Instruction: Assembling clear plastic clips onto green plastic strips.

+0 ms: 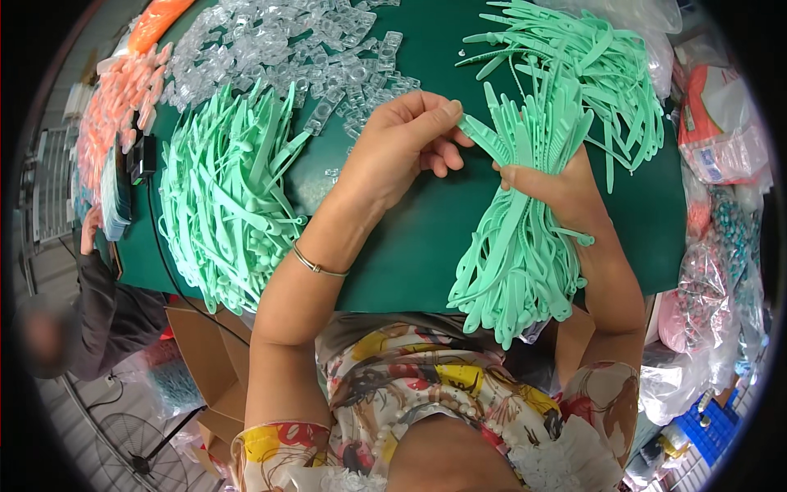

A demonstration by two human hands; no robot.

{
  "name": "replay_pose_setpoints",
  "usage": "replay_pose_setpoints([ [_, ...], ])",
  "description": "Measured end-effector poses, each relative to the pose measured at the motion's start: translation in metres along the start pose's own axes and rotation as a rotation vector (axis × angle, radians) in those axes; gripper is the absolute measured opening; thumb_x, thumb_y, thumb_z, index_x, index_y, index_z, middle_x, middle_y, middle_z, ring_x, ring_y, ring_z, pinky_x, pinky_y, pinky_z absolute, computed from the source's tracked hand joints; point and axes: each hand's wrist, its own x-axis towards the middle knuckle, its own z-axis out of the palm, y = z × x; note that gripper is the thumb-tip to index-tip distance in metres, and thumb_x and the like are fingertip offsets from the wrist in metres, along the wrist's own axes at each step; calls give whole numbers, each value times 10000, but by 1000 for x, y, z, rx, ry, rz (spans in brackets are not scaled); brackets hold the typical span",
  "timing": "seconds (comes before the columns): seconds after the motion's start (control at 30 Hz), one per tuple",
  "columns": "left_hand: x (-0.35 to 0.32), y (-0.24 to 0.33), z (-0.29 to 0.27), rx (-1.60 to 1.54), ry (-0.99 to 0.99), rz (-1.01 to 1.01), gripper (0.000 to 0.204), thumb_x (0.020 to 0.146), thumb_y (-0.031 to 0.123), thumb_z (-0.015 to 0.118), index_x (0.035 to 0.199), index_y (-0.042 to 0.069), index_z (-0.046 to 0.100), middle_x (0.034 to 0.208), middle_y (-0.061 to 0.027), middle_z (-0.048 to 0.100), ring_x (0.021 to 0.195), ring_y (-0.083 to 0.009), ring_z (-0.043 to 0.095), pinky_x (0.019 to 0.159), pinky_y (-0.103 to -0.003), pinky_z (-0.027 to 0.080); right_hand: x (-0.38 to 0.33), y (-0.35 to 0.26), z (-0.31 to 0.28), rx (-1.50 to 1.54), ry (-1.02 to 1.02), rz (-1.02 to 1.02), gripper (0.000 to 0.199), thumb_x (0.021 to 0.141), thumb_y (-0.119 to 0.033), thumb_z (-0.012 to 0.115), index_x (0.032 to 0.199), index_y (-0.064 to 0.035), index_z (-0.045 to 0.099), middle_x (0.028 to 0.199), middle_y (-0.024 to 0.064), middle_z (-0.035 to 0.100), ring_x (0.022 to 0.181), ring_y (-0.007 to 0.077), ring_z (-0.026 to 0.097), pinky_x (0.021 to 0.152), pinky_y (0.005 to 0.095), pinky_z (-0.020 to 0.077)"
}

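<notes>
"Where does the strap lie from your fingers?"

"Right at their tips. On my feed, the left hand (402,139) has thumb and forefinger pressed together at the end of one mint-green strap (484,139). I read that as a pinch, though the contact is tiny. The other left fingers (448,154) curl loosely below, with nothing visible in them."

"And its long axis?"

"Slanted. The tip points up and left; the body runs down and right into the bundle (516,254). The bundle's own axis runs nearly straight away from the wearer's body, leaning slightly right at the far end. Its upper ends fan out, and its lower ends splay by the near edge of the worktop (393,275)."

"What's holding the bundle?"

"The right hand (570,189), closed around its narrow waist from the right, thumb across the front. I can't see the rest of those fingers behind the straps."

"Which hand is nearer that tip?"

"The left, plainly; the right sits lower, at the waist. I'd judge everything turns on that slant: a pull along the strap's line goes up and left, clear of the right hand."

"Anything crowding it?"

"Just loose straps (627,98) beyond the bundle, to the upper right."
</notes>
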Motion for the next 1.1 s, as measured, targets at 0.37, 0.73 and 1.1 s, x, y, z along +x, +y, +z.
replay_pose_setpoints([
  [0.37, -9, 2, 2, 278, -66, 40, 257, 908, 269, 534, 786, 50, 591, 658, -8, 590, 510, -53, 494, 455, -173, 353, 1, 3, 1, -24, -9, -31, 340, 666, -19, 687, 979, 2, 557, 808, 61, 613, 675, 119, 589, 606, 250, 474],
  [0.73, -12, -5, 7, 1181, 200, 465, 231, 879, 208, 549, 762, 13, 591, 611, 10, 541, 543, -71, 467, 489, -237, 351, 0, 1, 2, 44, 98, -33, 325, 661, 17, 650, 967, 29, 542, 768, 80, 610, 638, 141, 604, 592, 269, 485],
  [1.1, -13, -7, 31, 1196, 157, 575, 201, 780, 164, 614, 687, -13, 587, 519, -87, 520, 435, -132, 451, 439, -287, 368, 2, 8, -5, 25, 14, -82, 267, 691, -18, 664, 951, 7, 609, 836, 50, 640, 742, 120, 607, 675, 260, 485],
])
